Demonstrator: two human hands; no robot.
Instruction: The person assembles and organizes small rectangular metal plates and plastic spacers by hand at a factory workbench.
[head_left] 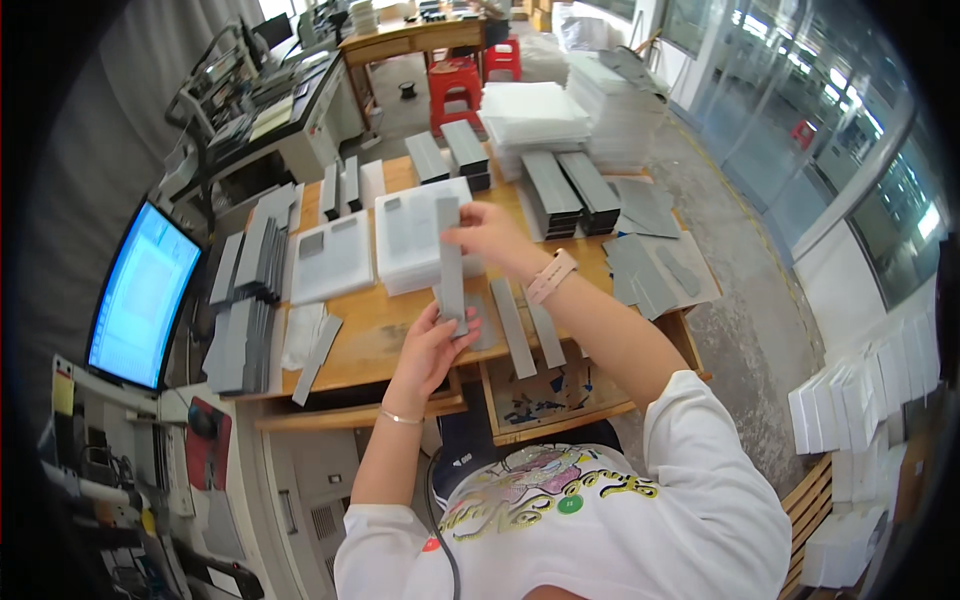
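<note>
A long, narrow grey strip (452,275) is held lengthwise away from me over the table's front part. My left hand (430,352) grips its near end, fingers curled round it. The fingers of my right hand (492,238) pinch its far part from the right side. Beyond the strip lies a stack of translucent white sheets (400,262) with small grey pieces on top. To its left is a lower white sheet (333,262), also bearing small grey pieces. Right of my left hand, a loose grey strip (513,328) rests over the front edge; a similar strip (317,362) lies at the left.
Stacked grey strips (250,250) line the wooden table's left side. More stacks of grey bars (550,190) stand at the back, near tall piles of white sheets (535,110). An open drawer (545,400) juts toward me, with dark scraps inside. A monitor (143,295) stands left.
</note>
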